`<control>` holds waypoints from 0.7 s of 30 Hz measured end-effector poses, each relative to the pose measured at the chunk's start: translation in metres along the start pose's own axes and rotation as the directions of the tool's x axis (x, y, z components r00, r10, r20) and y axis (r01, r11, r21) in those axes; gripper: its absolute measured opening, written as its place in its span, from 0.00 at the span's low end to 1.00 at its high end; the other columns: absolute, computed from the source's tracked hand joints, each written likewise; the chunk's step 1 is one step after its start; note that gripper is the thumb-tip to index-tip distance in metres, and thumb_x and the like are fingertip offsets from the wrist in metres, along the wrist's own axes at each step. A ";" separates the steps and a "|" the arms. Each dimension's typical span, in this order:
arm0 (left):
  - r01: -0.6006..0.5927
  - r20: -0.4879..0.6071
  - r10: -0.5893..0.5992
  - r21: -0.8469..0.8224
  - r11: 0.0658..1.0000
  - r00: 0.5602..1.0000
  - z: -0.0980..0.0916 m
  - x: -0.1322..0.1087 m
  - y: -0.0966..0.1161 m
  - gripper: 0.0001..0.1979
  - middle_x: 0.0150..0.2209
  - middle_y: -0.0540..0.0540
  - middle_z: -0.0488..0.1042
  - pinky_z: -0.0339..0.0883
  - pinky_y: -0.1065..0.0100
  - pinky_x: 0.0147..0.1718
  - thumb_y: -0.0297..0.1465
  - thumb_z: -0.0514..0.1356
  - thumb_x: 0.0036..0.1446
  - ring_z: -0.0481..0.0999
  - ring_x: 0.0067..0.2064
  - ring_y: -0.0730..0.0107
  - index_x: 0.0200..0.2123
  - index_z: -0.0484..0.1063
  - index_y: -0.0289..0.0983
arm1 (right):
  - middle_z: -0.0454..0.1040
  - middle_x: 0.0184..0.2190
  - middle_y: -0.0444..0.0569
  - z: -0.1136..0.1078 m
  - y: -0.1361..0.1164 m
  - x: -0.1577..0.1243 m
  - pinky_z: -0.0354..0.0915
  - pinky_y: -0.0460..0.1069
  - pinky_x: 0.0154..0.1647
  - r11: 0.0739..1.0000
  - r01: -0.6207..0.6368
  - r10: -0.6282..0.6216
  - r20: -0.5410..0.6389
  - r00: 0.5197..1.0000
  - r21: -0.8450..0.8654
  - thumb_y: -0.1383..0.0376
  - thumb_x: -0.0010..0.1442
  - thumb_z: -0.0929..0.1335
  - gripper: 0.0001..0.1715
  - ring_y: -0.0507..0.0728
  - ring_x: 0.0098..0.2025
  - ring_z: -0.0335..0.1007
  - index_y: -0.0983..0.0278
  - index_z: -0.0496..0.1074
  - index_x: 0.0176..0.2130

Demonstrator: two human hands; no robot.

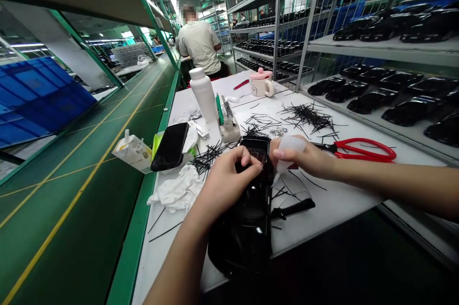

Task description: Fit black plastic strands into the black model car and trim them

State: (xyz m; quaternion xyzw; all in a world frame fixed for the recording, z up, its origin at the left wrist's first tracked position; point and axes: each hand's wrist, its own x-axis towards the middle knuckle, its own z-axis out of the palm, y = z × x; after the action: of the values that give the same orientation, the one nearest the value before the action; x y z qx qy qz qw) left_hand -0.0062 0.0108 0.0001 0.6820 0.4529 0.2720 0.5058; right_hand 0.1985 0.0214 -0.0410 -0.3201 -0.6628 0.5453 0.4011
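Note:
A glossy black model car (239, 243) lies lengthwise before me, reaching past the table's near edge. My left hand (227, 176) is over the car's upper part, thumb and fingers pinched together; anything between the tips is too small to make out. My right hand (310, 159) grips a small translucent squeeze bottle (291, 144), nozzle pointing down beside the car's right side. Below that hand, a loose black plastic part (296, 207) lies on the table among thin black strips. Red-handled pliers (366, 149) rest beyond my right wrist.
Piles of black strips (309, 117) lie on the white table. A white bottle (202, 92), pink-lidded mug (261, 84), phone (171, 145), drink carton (133, 152) and crumpled white cloth (177, 189) stand around. Green conveyor (89, 190) left; racks of black cars (387, 82) right; a person (199, 44) sits ahead.

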 end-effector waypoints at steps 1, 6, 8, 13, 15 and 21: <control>-0.006 -0.003 0.006 0.001 1.000 1.000 0.000 0.000 0.000 0.17 0.34 0.51 0.78 0.62 0.69 0.39 0.30 0.61 0.56 0.73 0.38 0.71 0.25 0.52 0.38 | 0.61 0.19 0.41 0.003 0.002 0.000 0.50 0.44 0.19 0.999 0.011 -0.010 0.024 1.000 -0.046 0.51 0.62 0.68 0.23 0.47 0.20 0.54 0.66 0.69 0.26; -0.004 -0.031 0.004 0.005 1.000 1.000 0.002 0.001 0.000 0.17 0.32 0.52 0.77 0.61 0.69 0.37 0.29 0.61 0.55 0.71 0.35 0.72 0.24 0.52 0.37 | 0.61 0.20 0.40 0.005 0.004 -0.005 0.52 0.44 0.20 0.983 0.096 -0.088 0.059 0.994 -0.158 0.53 0.65 0.66 0.22 0.46 0.20 0.55 0.66 0.67 0.27; -0.001 -0.032 0.001 0.008 1.000 0.999 0.002 0.002 0.000 0.17 0.32 0.52 0.77 0.60 0.69 0.37 0.29 0.61 0.55 0.70 0.35 0.72 0.24 0.52 0.37 | 0.61 0.20 0.40 0.005 0.004 -0.005 0.52 0.43 0.20 0.975 0.129 -0.117 0.073 0.990 -0.181 0.53 0.65 0.66 0.22 0.46 0.20 0.55 0.65 0.66 0.27; -0.005 -0.029 0.005 0.017 1.000 1.000 0.003 0.003 0.002 0.18 0.33 0.52 0.77 0.60 0.70 0.38 0.29 0.61 0.55 0.70 0.35 0.73 0.24 0.52 0.37 | 0.59 0.18 0.38 0.006 0.004 -0.004 0.52 0.42 0.19 0.967 0.180 -0.166 0.091 0.982 -0.181 0.57 0.64 0.68 0.19 0.46 0.20 0.55 0.66 0.65 0.27; -0.010 -0.030 0.010 0.023 1.000 0.999 0.003 0.002 0.003 0.18 0.33 0.52 0.76 0.60 0.70 0.38 0.29 0.61 0.55 0.70 0.35 0.73 0.24 0.52 0.37 | 0.59 0.19 0.38 0.007 0.004 -0.004 0.52 0.42 0.19 0.971 0.173 -0.160 0.090 0.983 -0.164 0.58 0.63 0.69 0.18 0.46 0.20 0.55 0.66 0.65 0.27; 0.000 -0.034 0.001 0.037 0.999 0.999 0.004 0.002 0.002 0.18 0.33 0.53 0.77 0.60 0.70 0.38 0.29 0.61 0.55 0.69 0.34 0.74 0.24 0.51 0.37 | 0.60 0.19 0.38 0.007 0.002 -0.004 0.53 0.42 0.19 0.974 0.172 -0.162 0.076 0.984 -0.147 0.58 0.63 0.69 0.18 0.46 0.21 0.55 0.66 0.65 0.27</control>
State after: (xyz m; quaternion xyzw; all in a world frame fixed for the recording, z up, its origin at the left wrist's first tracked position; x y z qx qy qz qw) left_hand -0.0016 0.0110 0.0005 0.6868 0.4661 0.2751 0.4851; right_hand 0.1938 0.0149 -0.0439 -0.2757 -0.7397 0.4670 0.3985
